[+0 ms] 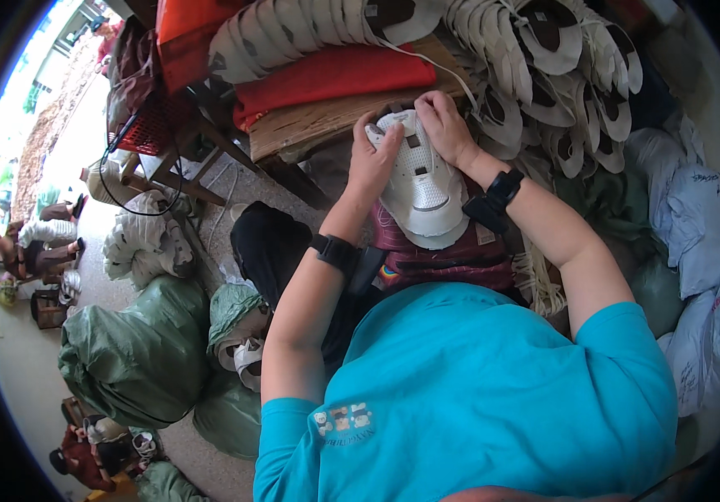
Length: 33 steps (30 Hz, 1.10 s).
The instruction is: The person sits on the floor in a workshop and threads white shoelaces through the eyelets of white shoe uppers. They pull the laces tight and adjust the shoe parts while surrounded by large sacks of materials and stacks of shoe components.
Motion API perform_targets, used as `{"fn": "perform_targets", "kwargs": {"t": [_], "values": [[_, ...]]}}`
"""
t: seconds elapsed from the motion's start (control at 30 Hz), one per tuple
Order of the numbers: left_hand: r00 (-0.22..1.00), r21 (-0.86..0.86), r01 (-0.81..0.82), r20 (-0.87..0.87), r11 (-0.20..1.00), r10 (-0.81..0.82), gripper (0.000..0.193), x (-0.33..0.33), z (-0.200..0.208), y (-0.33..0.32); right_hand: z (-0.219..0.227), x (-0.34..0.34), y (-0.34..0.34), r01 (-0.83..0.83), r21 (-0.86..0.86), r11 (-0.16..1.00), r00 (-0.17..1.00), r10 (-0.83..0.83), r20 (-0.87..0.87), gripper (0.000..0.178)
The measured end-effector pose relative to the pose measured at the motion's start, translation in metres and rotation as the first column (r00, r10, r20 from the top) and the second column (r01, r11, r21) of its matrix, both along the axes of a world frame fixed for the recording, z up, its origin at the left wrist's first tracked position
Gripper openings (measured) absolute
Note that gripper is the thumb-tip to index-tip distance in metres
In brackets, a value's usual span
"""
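Note:
A white perforated shoe upper [417, 191] lies over my lap, its rounded end toward me and small dark patches along its middle. My left hand [373, 161] grips its far left edge, with the thumb over the top. On the far right edge, my right hand [447, 127] has its fingers bent down onto the material; the fingertips are partly hidden. Beneath the upper is maroon quilted cloth [452, 269]. Just past my hands stands a wooden bench [306, 130], bearing a folded red cloth [335, 77] and a nested row of white shoe uppers [280, 33].
Many more shoe uppers [565, 100] hang in bunches at the far right. White sacks [699, 209] line the right side. Green sacks [138, 351] and a bundle of white uppers [146, 238] lie on the floor to the left. Other people [84, 460] sit at the far left.

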<state>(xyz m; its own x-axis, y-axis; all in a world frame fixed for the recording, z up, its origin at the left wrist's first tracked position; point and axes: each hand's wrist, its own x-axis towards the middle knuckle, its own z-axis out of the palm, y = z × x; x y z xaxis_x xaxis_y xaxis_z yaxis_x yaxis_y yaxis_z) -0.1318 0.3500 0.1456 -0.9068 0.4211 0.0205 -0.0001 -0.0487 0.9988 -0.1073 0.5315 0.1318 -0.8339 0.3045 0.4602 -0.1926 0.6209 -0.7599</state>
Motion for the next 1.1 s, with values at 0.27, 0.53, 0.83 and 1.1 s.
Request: {"fn": "perform_targets", "kwargs": {"t": [0.27, 0.53, 0.83, 1.1], "values": [[0.985, -0.053, -0.028, -0.172, 0.998, 0.018, 0.081, 0.008, -0.030, 0.001, 0.001, 0.022, 0.018, -0.101, -0.384, 0.918, 0.965, 0.184, 0.187, 0.046], [0.993, -0.062, 0.051, -0.104, 0.997, -0.057, 0.076, 0.004, -0.024, -0.004, -0.089, 0.168, 0.159, 0.306, -0.562, 0.768, 0.731, 0.188, 0.656, 0.033], [0.996, -0.086, 0.051, -0.074, 0.995, -0.058, 0.066, 0.011, -0.019, -0.006, -0.189, 0.324, 0.224, 0.548, -0.219, 0.807, 0.270, 0.077, 0.960, 0.022], [0.997, -0.115, 0.042, -0.060, 0.992, -0.049, 0.071, 0.008, -0.023, -0.010, -0.221, 0.306, 0.197, -0.055, 0.097, 0.994, -0.153, -0.104, 0.983, 0.036]]}}
